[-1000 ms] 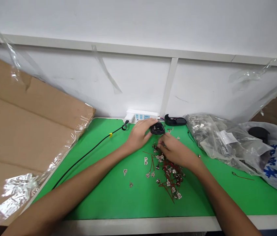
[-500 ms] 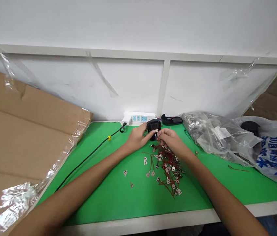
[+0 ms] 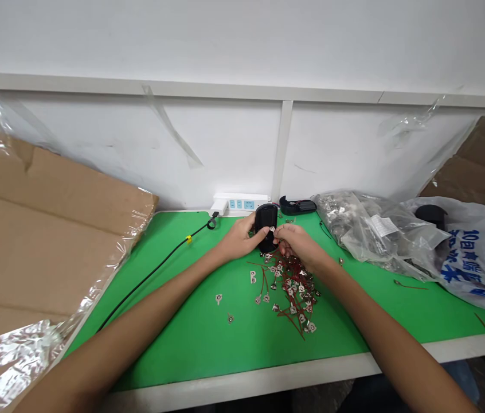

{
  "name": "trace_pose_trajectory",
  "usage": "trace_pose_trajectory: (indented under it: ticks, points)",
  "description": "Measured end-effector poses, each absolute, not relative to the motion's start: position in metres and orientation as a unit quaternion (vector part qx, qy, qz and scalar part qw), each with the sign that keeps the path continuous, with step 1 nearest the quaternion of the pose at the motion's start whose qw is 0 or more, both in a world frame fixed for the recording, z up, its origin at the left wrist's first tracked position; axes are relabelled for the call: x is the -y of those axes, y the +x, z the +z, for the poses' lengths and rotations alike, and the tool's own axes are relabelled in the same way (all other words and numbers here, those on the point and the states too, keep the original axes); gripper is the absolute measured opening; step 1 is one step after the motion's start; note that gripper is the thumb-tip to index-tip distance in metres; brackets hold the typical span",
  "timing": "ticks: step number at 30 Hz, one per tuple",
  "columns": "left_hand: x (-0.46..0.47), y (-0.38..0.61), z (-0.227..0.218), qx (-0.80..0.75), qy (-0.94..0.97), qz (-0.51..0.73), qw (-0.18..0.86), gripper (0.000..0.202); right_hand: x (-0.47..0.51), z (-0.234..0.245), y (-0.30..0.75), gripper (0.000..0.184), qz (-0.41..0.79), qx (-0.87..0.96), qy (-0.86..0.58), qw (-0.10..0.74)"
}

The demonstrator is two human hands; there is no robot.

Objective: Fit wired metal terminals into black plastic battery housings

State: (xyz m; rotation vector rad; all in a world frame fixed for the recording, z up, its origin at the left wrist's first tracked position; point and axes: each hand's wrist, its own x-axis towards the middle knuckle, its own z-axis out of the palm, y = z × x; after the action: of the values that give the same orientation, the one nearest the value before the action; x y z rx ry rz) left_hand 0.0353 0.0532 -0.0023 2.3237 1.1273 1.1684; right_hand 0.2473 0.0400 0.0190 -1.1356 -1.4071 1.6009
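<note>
My left hand (image 3: pixel 239 237) grips a black plastic housing (image 3: pixel 265 217) by its left side, the thumb lying across its front. The housing is held up, its hollow face turned toward me. My right hand (image 3: pixel 296 241) is closed at the housing's right edge, pinching a small silver battery contact plate (image 3: pixel 272 229) against it; the left thumb tip is beside the plate. Just below both hands lies a pile of contact plates with red wires (image 3: pixel 296 287). A few loose plates lie left of the pile, among them one single plate (image 3: pixel 219 299) and a double one (image 3: pixel 253 277).
A white power strip (image 3: pixel 246 202) with a black cable (image 3: pixel 152 275) stands at the back. Another black housing (image 3: pixel 297 205) lies beside it. Clear bags of parts (image 3: pixel 367 229) and a printed bag (image 3: pixel 474 252) fill the right. Cardboard (image 3: pixel 53 229) leans at the left.
The black housing has tilted so more of its hollow inside faces me. Both hands keep their hold at nearly the same place. The view has shifted slightly.
</note>
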Motion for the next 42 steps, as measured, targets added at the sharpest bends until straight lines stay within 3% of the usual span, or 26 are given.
trace_pose_trajectory:
  ticks: [33, 42]
  points:
    - [-0.053, 0.032, -0.001, -0.36, 0.837, 0.391, 0.133, 0.046, -0.039, 0.024, 0.249, 0.018, 0.682, 0.506, -0.397, 0.348]
    - [-0.046, 0.036, 0.001, -0.343, 0.854, 0.387, 0.056, 0.041, -0.038, 0.03, 0.249, 0.019, 0.673, 0.498, -0.403, 0.37]
